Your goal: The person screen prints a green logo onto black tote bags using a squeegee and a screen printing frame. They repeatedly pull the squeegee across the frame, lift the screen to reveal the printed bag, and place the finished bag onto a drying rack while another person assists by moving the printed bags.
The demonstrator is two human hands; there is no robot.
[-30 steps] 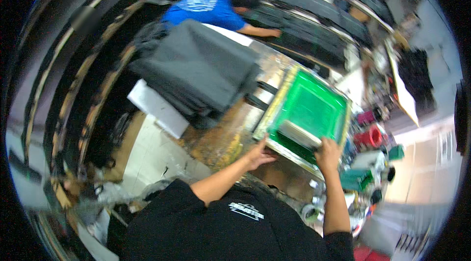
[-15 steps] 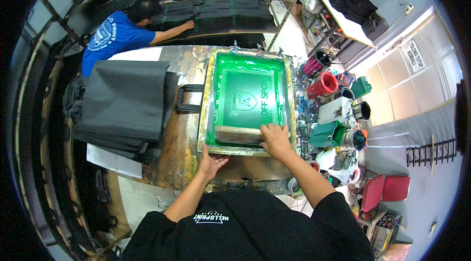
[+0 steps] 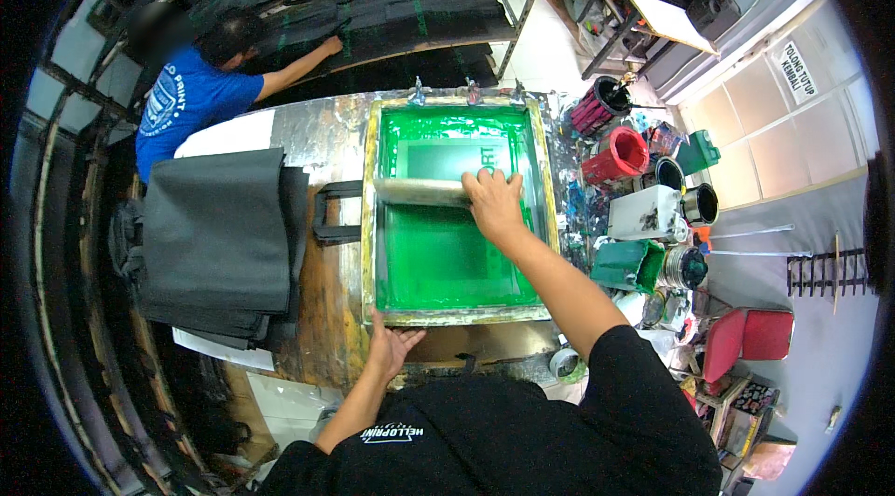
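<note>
A screen-printing frame (image 3: 371, 263) lies on the work table in front of me, its mesh coated in green ink (image 3: 433, 258). My right hand (image 3: 494, 202) grips the right end of a long squeegee (image 3: 419, 192), which stands crosswise on the mesh a little beyond its middle. Ink covers the printed design on the near side; part of it shows past the squeegee. At the frame's near left corner, my left hand (image 3: 392, 347) is palm up with fingers stretched out, its thumb at the rim. From under the frame's left side sticks out a black bag handle (image 3: 326, 213).
A stack of black fabric bags (image 3: 219, 235) lies on the left. Clamps (image 3: 474, 93) hold the frame's far edge. Along the right stand a red bucket (image 3: 620, 153), a green container (image 3: 629, 263) and several cans. Beyond the table, a person in blue (image 3: 191, 104) reaches toward a rack.
The squeegee in my right hand has slid away from me, from the near end past the middle, leaving green ink over the design. My left hand stays at the near left corner.
</note>
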